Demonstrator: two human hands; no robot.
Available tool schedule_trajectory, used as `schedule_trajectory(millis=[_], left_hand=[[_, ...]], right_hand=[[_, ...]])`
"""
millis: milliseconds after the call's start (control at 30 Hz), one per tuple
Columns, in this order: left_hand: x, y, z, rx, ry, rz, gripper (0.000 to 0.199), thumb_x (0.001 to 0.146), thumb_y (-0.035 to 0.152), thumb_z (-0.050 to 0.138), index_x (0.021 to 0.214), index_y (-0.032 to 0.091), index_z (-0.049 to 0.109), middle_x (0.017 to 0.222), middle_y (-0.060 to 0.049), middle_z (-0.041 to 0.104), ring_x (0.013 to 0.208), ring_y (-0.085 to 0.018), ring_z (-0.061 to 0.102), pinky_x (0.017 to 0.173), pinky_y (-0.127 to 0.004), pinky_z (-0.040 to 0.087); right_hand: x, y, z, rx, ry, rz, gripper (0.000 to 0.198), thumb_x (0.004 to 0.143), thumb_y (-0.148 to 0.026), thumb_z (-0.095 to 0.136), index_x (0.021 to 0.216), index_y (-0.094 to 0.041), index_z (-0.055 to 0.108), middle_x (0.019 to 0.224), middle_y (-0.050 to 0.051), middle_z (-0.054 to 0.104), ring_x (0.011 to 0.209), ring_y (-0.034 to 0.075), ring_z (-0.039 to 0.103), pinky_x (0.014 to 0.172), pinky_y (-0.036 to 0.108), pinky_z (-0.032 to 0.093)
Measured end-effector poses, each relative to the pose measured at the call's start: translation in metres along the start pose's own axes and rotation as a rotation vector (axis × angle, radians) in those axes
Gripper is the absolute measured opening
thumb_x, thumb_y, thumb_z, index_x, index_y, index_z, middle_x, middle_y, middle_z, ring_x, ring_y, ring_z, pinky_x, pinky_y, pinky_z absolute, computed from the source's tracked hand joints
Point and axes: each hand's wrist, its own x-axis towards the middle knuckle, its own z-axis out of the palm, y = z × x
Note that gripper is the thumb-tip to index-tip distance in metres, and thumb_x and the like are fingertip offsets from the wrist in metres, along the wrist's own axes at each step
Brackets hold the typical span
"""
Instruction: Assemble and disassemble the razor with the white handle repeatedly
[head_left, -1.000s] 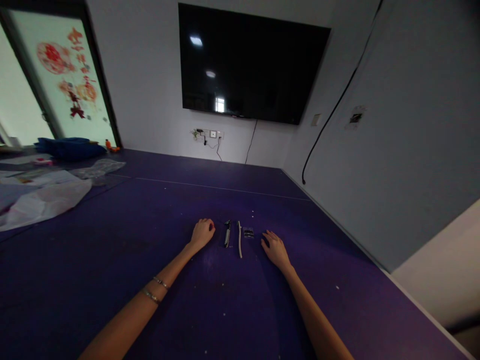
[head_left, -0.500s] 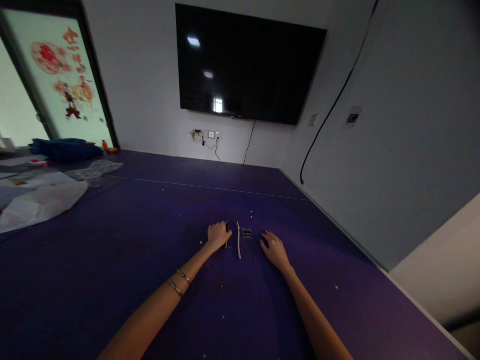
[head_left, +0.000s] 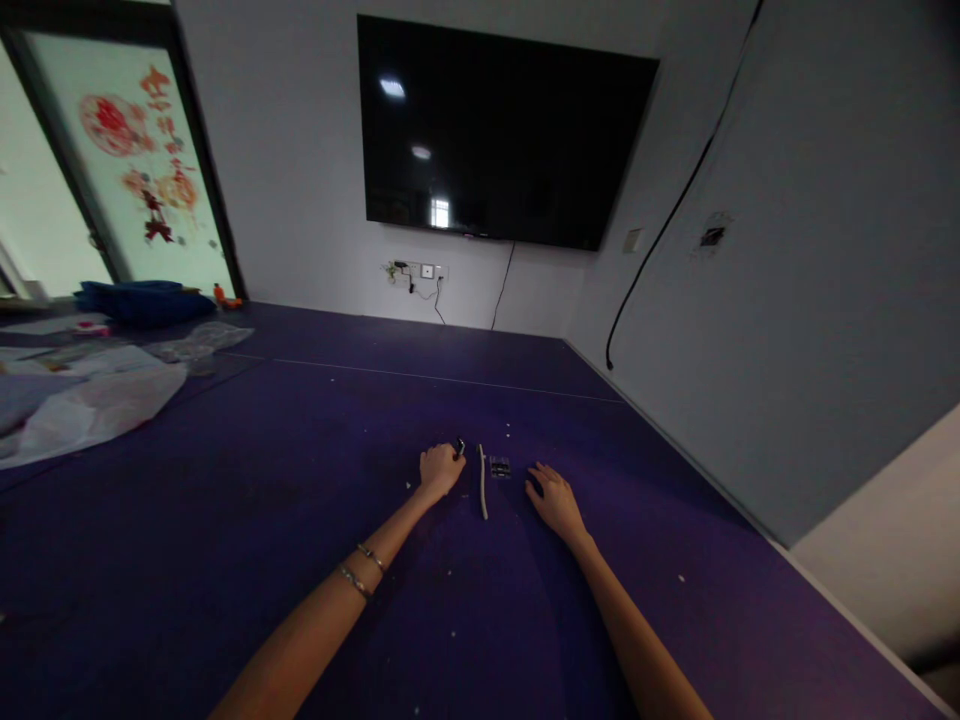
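Near the middle of the purple surface, my left hand is closed around a small dark object with a shiny tip. Most of that object is hidden by the fingers, so its kind is unclear. Just right of this hand lies a thin, pale, cable-like strip, pointing away from me. Beside the strip is a small flat dark piece with what looks like a clear edge. My right hand rests palm down to the right of it, fingers apart and holding nothing.
Several white specks dot the purple surface. Clear plastic and a white sheet lie at left, with a blue cloth bundle behind. A television hangs on the far wall. A black cable dangles along the right wall.
My left hand has turned slightly, lifting the dark object's shiny tip up and outward. The right hand stays open in place; the whole view has shifted a little.
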Motion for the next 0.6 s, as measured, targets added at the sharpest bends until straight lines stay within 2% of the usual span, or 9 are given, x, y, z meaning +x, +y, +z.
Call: schedule_trajectory(millis=[200, 367, 467, 600], left_hand=[[0.012, -0.004, -0.015, -0.348, -0.095, -0.054, 0.019, 0.08, 0.025, 0.051, 0.075, 0.013, 0.064, 0.088, -0.01, 0.069, 0.089, -0.02, 0.064, 0.071, -0.025, 0.044], [0.016, -0.008, -0.03, -0.676, -0.29, -0.186, 0.017, 0.083, 0.02, 0.046, 0.075, 0.01, 0.057, 0.078, -0.011, 0.068, 0.067, -0.016, 0.066, 0.058, -0.024, 0.049], [0.017, -0.011, -0.035, -0.83, -0.384, -0.273, 0.015, 0.082, 0.018, 0.046, 0.072, 0.01, 0.052, 0.07, -0.01, 0.066, 0.057, -0.015, 0.064, 0.056, -0.026, 0.051], [0.022, -0.017, -0.038, -0.968, -0.426, -0.393, 0.016, 0.082, 0.021, 0.044, 0.069, 0.013, 0.049, 0.059, -0.006, 0.061, 0.043, -0.01, 0.054, 0.045, -0.022, 0.047]], right_hand=[[0.001, 0.002, 0.001, -0.002, -0.006, 0.0, 0.041, 0.087, -0.033, 0.04, 0.119, -0.015, 0.058, 0.128, 0.012, 0.053, 0.123, 0.024, 0.043, 0.101, 0.039, 0.033], [0.0, 0.0, -0.001, -0.008, -0.009, 0.002, 0.042, 0.086, -0.032, 0.04, 0.12, -0.014, 0.058, 0.128, 0.013, 0.053, 0.123, 0.024, 0.043, 0.1, 0.038, 0.034], [0.0, -0.001, -0.003, -0.015, 0.0, -0.007, 0.042, 0.087, -0.032, 0.039, 0.119, -0.013, 0.058, 0.128, 0.012, 0.053, 0.123, 0.024, 0.043, 0.1, 0.038, 0.034], [0.0, -0.002, -0.004, -0.013, -0.004, -0.011, 0.042, 0.087, -0.032, 0.039, 0.119, -0.013, 0.058, 0.128, 0.013, 0.053, 0.123, 0.024, 0.044, 0.101, 0.037, 0.034]])
